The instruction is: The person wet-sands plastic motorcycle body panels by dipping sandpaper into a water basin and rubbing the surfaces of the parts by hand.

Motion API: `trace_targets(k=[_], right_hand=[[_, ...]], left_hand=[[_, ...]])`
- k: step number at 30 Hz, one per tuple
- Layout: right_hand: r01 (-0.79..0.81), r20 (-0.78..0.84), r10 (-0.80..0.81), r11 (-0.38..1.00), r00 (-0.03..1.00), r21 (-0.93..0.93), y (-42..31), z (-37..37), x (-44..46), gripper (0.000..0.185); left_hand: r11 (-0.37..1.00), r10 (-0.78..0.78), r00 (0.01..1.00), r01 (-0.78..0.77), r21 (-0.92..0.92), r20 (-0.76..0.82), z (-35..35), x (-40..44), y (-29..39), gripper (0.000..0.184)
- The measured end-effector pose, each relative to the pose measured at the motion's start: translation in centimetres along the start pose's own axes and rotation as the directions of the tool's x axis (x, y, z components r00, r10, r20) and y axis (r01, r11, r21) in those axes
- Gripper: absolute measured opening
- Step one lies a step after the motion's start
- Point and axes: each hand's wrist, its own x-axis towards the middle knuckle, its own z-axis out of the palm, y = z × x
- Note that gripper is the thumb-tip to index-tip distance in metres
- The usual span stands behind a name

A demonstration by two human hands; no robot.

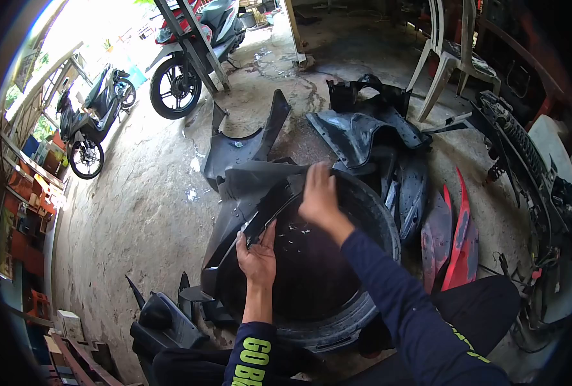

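Note:
My left hand (258, 254) grips the edge of a long dark plastic panel (260, 180), thumb on one side and fingers on the other, above a round black basin (389, 238). The panel slants across the basin's left side. My right hand (319, 198) is over the basin near the panel's upper right edge. Its fingers point up and are blurred; whether they hold or touch something I cannot make out. Dark liquid (305, 270) with light flecks lies in the basin.
Grey fairing (241, 151) and blue-black fairings (353, 135) lie beyond the basin. Red panels (459, 251), a motorcycle frame (517, 154) and a plastic chair (443, 61) are at right. Black parts (167, 325) sit lower left. Two motorcycles (176, 87) stand farther back.

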Motion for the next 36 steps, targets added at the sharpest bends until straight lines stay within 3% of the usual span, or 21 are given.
trace_targets(k=[2,3,6,7,9,10,11,13,16,20,21,23,24,25,27,29,31,32,33,35,36], right_hand=[[0.230,0.021,-0.230,0.972,0.973,-0.038,-0.9,-0.5,-2.5,0.097],[0.225,0.015,-0.225,0.964,0.974,-0.143,0.4,-0.9,-1.4,0.098],[0.006,-0.122,0.003,0.998,0.993,0.068,3.3,0.3,1.2,0.098],[0.072,-0.089,-0.076,0.996,0.993,-0.055,1.9,0.1,0.3,0.098],[0.240,0.023,-0.240,0.971,0.970,-0.009,0.4,-0.7,-2.2,0.098],[0.197,0.063,-0.191,0.974,0.980,-0.110,1.5,-1.4,-1.3,0.101],[0.069,-0.089,-0.078,0.992,0.993,-0.103,4.5,1.4,1.1,0.105],[-0.084,-0.058,0.087,0.995,0.995,0.055,3.3,0.0,1.5,0.103],[0.186,0.075,-0.183,0.981,0.980,-0.048,-1.0,-1.6,-2.7,0.096],[-0.017,-0.136,0.022,0.999,0.991,0.033,2.7,0.9,1.1,0.101],[0.098,-0.054,-0.103,0.991,0.993,-0.086,0.1,-0.7,-0.3,0.101],[0.420,-0.055,-0.423,0.906,0.904,-0.056,-2.2,0.4,-4.2,0.100],[0.460,0.000,-0.464,0.878,0.886,-0.129,-1.3,-0.5,-3.5,0.097],[0.327,-0.004,-0.339,0.909,0.941,-0.260,0.5,-0.4,-1.8,0.097],[0.076,-0.133,-0.080,0.997,0.988,-0.034,2.9,0.6,0.6,0.095],[0.318,-0.029,-0.329,0.929,0.944,-0.191,-1.4,-0.8,-2.3,0.094],[0.556,0.015,-0.557,0.828,0.830,-0.075,-2.8,-0.6,-4.8,0.096],[0.525,0.049,-0.528,0.822,0.848,-0.222,-1.7,-1.2,-3.4,0.098],[0.332,0.003,-0.336,0.931,0.942,-0.153,-1.0,-1.6,-2.0,0.099],[0.199,-0.072,-0.206,0.976,0.976,-0.090,-1.0,-0.6,-1.3,0.098],[0.377,-0.043,-0.385,0.917,0.922,-0.131,-2.5,-0.4,-2.8,0.096]], left_hand=[[1.000,-0.015,1.000,0.015,-0.004,0.000,0.1,0.2,0.2,0.052],[1.000,-0.005,1.000,0.005,0.002,-0.016,0.4,0.0,0.1,0.053],[1.000,-0.005,1.000,0.005,-0.012,-0.015,0.1,-0.1,-0.2,0.053],[0.999,-0.021,1.000,0.021,-0.033,0.007,0.1,-0.1,-0.3,0.054],[1.000,-0.006,1.000,0.006,-0.022,0.014,0.3,-0.1,0.2,0.054],[1.000,-0.013,1.000,0.013,-0.001,0.002,0.3,-0.1,0.4,0.054],[1.000,-0.014,1.000,0.014,0.014,-0.008,0.4,-0.1,0.3,0.054],[1.000,-0.017,1.000,0.017,-0.015,-0.001,0.4,-0.3,0.1,0.053],[1.000,-0.007,1.000,0.007,-0.009,0.000,0.7,-0.1,0.2,0.052],[1.000,0.017,1.000,-0.017,0.006,0.017,0.4,-0.2,-0.3,0.047],[1.000,0.017,1.000,-0.017,0.005,0.019,0.2,0.1,-0.3,0.047],[0.998,-0.046,0.999,0.046,-0.030,-0.008,-0.4,0.5,-0.2,0.046],[0.999,-0.042,0.999,0.042,-0.032,-0.007,-0.2,0.5,0.0,0.046],[0.999,-0.047,0.999,0.047,-0.002,0.005,0.2,0.2,0.1,0.049],[0.999,-0.042,0.999,0.041,0.016,0.020,0.7,0.4,-0.3,0.052],[0.999,-0.039,0.999,0.039,-0.011,0.010,0.7,0.6,-0.8,0.052],[0.999,-0.040,0.999,0.040,-0.008,0.029,0.5,1.3,-0.6,0.051],[0.999,-0.039,0.999,0.038,0.026,0.033,0.2,1.2,-0.6,0.050],[0.998,-0.031,0.999,0.029,0.055,0.041,0.5,1.1,-0.5,0.049],[0.997,-0.026,0.998,0.023,0.068,0.051,0.9,0.5,-0.4,0.050],[0.995,-0.010,1.000,0.008,0.097,0.023,0.5,1.0,-0.5,0.050]])
